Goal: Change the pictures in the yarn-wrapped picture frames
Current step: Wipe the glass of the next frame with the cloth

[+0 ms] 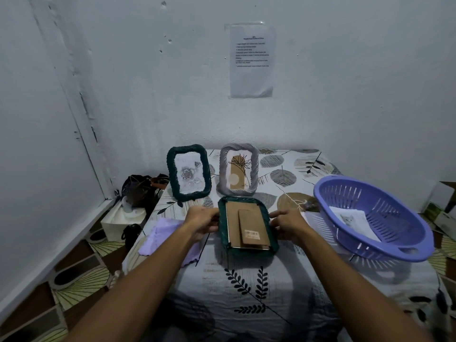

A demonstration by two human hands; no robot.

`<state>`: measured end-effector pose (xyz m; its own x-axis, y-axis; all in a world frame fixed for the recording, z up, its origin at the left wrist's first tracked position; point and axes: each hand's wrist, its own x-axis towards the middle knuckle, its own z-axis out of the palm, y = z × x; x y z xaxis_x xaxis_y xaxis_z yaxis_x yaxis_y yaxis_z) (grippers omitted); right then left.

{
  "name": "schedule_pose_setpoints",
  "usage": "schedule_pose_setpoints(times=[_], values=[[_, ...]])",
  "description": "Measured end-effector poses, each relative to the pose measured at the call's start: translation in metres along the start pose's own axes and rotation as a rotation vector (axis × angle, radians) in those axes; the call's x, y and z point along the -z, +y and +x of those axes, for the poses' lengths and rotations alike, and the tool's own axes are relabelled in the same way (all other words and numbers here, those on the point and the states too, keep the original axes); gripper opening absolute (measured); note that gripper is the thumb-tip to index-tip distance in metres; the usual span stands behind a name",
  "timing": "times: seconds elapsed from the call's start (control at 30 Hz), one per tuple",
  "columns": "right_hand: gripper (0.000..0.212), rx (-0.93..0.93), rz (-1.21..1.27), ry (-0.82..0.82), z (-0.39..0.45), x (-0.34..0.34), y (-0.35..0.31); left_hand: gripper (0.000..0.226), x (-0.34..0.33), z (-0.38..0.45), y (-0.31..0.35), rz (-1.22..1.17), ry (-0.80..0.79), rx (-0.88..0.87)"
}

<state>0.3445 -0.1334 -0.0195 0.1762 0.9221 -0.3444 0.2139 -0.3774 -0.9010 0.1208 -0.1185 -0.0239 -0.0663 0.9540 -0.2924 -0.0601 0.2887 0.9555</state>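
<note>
Leaf-printed cloth (283, 287) covers the table under a bare white wall, and at its middle both arms reach forward to a dark green yarn-wrapped frame (247, 224) lying back-side up, cardboard backing showing. The left hand (202, 222) grips the frame's left edge and the right hand (287, 224) its right edge, fingers curled. Right of the frame, a purple basket (394, 245) holds printed pictures (355, 222); behind the frame stand a green frame (188, 172) and a grey frame (238, 173).

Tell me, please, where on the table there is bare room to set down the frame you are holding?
Bare cloth lies nearest you, below the held frame, and at the back right, beyond the basket. It is crowded at the back left, where the green frame and grey frame stand, and around the purple cloth.
</note>
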Motion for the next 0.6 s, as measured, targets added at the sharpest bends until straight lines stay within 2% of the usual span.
schedule_pose_setpoints(times=[0.1, 0.27, 0.37, 0.5, 0.6], values=[[0.022, 0.005, -0.025, 0.011, 0.007, -0.003, 0.007, 0.029, 0.003, 0.01, -0.01, 0.117, 0.042, 0.004], [0.014, 0.06, -0.132, 0.035, 0.018, -0.012, 0.015, 0.037, 0.005, 0.018, -0.014, 0.308, 0.071, 0.004], [0.019, 0.102, -0.211, 0.043, 0.021, -0.015, 0.016, 0.033, 0.007, 0.024, -0.013, 0.5, 0.072, -0.022], [0.022, 0.116, -0.279, 0.04, 0.025, -0.019, 0.015, 0.009, 0.005, 0.034, -0.013, 0.664, 0.038, -0.03], [0.013, 0.126, -0.325, 0.022, 0.03, -0.017, 0.017, 0.008, 0.005, 0.039, -0.009, 0.788, 0.007, -0.028]])
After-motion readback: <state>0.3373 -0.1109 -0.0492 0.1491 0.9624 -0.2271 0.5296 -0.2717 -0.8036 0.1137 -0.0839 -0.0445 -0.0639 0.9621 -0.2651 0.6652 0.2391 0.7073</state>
